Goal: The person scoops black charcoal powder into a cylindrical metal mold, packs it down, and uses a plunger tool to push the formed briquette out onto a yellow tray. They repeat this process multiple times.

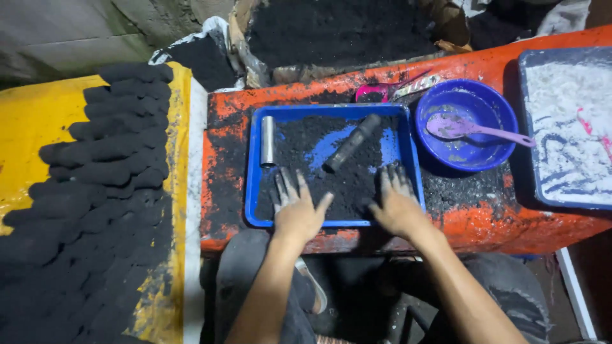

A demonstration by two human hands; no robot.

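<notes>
Both hands, left and right, fingers spread flat on powder in tray; finished rolls stacked at 9 o'clock, tubes unfilled.

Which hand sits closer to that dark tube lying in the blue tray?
Probably the right hand: the powder-coated dark tube slants towards it, while the left hand lies nearer the shiny metal cylinder.

No labels, signs or screens show. The only packaging is at the top edge, behind the tabletop: an open, torn sack with a whitish, crumpled rim, filled with black powder, and beside it to the left a smaller pale bag holding more dark powder.
</notes>
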